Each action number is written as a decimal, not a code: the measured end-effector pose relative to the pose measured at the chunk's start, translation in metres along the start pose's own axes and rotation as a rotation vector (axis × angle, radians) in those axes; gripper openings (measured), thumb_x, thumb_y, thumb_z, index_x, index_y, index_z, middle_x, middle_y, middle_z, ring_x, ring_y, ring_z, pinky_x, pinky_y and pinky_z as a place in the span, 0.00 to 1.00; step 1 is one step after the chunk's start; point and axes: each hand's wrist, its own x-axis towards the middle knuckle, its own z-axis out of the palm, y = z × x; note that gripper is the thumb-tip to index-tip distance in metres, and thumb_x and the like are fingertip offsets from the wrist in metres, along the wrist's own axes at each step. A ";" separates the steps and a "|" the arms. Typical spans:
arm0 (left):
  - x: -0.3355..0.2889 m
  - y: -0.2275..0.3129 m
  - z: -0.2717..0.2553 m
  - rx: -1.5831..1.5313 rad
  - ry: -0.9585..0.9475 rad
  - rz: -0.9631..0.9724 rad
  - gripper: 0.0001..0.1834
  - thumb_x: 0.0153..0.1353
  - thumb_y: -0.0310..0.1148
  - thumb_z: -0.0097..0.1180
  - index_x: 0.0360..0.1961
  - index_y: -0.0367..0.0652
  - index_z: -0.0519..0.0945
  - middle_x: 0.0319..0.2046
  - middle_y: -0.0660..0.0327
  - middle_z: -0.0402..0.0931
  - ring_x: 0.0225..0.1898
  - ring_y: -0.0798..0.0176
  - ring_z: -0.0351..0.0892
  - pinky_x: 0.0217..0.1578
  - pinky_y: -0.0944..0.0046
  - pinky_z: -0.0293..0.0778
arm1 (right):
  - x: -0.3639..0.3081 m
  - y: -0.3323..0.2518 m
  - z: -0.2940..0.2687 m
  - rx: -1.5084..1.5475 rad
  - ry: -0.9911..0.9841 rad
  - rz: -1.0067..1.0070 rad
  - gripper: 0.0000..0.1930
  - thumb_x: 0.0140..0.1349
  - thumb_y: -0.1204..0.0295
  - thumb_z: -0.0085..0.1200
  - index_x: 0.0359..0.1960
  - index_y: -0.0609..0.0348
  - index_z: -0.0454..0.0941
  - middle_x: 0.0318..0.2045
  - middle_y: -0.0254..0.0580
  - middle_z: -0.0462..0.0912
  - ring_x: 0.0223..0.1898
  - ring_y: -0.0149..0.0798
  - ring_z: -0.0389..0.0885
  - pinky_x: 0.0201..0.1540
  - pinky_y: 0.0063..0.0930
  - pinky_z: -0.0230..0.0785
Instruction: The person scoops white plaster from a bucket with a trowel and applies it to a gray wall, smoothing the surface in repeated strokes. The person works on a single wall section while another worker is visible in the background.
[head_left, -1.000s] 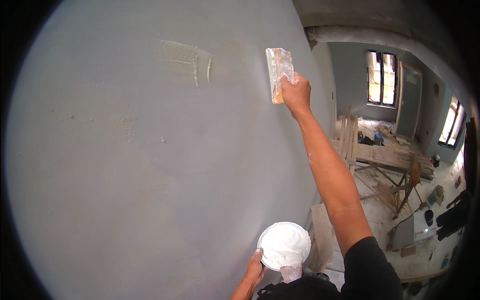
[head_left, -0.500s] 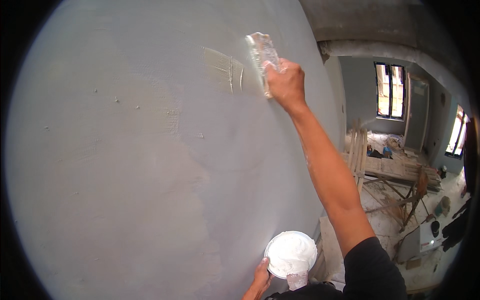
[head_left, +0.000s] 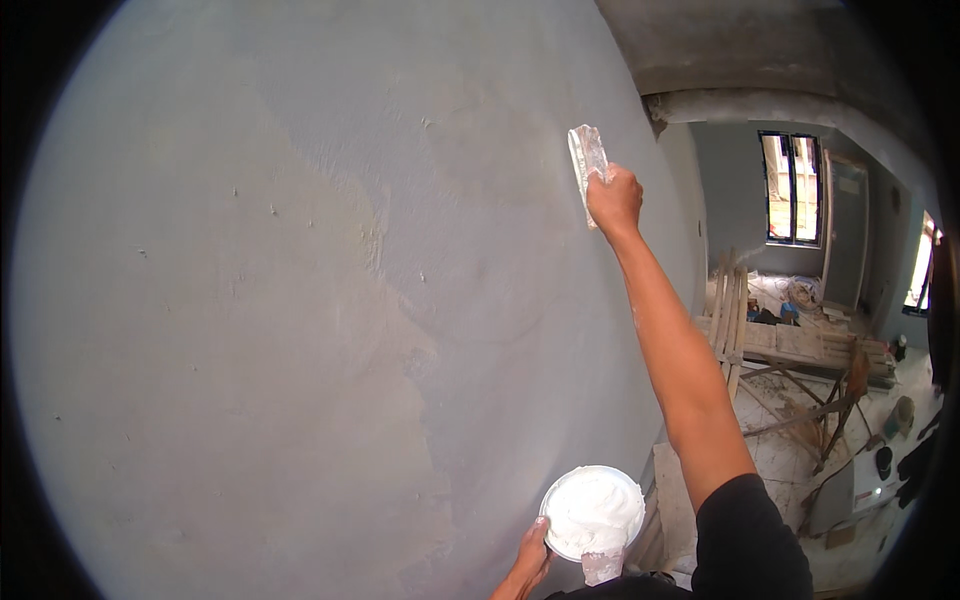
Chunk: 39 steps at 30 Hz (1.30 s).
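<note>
My right hand [head_left: 614,197], arm stretched far up and forward, grips a wide finishing trowel [head_left: 589,155] smeared with white putty. The trowel's edge lies at or very near the grey wall [head_left: 330,330]; exact contact is hard to tell. Low in the picture, my left hand [head_left: 535,552] holds a round white bucket [head_left: 547,508] by its side, thumb at the rim. White putty [head_left: 595,505] fills it close to the top. At the near rim rests a putty-stained scraper blade [head_left: 602,568]; its handle is hidden. A lighter, uneven-edged putty area covers the wall's left part.
Small lumps [head_left: 273,210] dot the wall. To the right, below me, stand a wooden trestle platform [head_left: 800,345] and upright planks [head_left: 730,310]. Beyond are a framed window [head_left: 791,188], a doorway panel [head_left: 846,235] and a white box-like object [head_left: 850,490] on the floor.
The trowel and my right hand have moved right and downward. The raised putty streaks on the upper wall are now smoothed. My left hand keeps the bucket, while the view has shifted slightly.
</note>
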 end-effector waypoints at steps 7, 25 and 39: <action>0.002 -0.010 -0.008 0.039 0.060 0.014 0.23 0.71 0.44 0.37 0.55 0.35 0.67 0.43 0.57 0.78 0.35 0.67 0.81 0.29 0.69 0.79 | -0.034 -0.060 0.001 0.104 -0.108 -0.210 0.08 0.53 0.70 0.55 0.29 0.63 0.80 0.26 0.53 0.82 0.30 0.55 0.81 0.37 0.43 0.73; 0.014 -0.027 -0.018 -0.015 0.032 0.064 0.23 0.70 0.46 0.38 0.56 0.39 0.66 0.44 0.60 0.78 0.36 0.69 0.81 0.25 0.70 0.77 | -0.005 -0.124 -0.006 0.169 -0.205 -0.241 0.08 0.57 0.71 0.54 0.30 0.66 0.80 0.21 0.49 0.81 0.24 0.40 0.81 0.29 0.33 0.72; -0.008 -0.002 0.007 -0.021 0.031 0.047 0.23 0.70 0.44 0.38 0.56 0.35 0.66 0.49 0.55 0.75 0.45 0.63 0.78 0.41 0.64 0.78 | -0.013 0.006 -0.021 0.084 0.028 -0.085 0.12 0.57 0.67 0.53 0.31 0.67 0.79 0.25 0.56 0.81 0.30 0.54 0.81 0.37 0.43 0.72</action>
